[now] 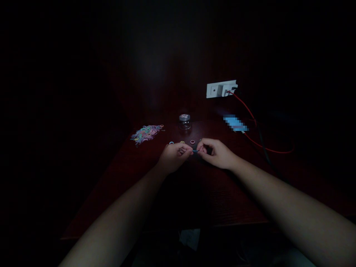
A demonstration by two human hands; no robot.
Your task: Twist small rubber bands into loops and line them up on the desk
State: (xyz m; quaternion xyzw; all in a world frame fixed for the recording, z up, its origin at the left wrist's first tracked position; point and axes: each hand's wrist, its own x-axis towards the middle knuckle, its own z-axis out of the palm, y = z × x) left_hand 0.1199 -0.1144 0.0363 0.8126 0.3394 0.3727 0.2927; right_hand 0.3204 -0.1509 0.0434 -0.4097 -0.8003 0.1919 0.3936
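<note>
Between my two hands a small blue hair elastic [195, 151] is stretched just above the dark red table. My left hand [176, 154] pinches one end with thumb and forefinger. The other end sits in the pinch of my right hand [215, 152]. Just beyond my fingers lie a light blue elastic [171, 143], something yellow and ring-shaped [182, 142] and a pink elastic [192, 142]. A loose heap of pastel elastics [147, 133] lies farther left. Behind my hands stands a small clear jar [185, 122] with its lid on.
A pixelated light blue device [235, 122] lies at the back right, joined by a red cable [274, 151] to a white charger [225, 90] in the wall socket [213, 90]. A dark cable [261, 137] hangs alongside. The table's front edge [222, 224] is near me.
</note>
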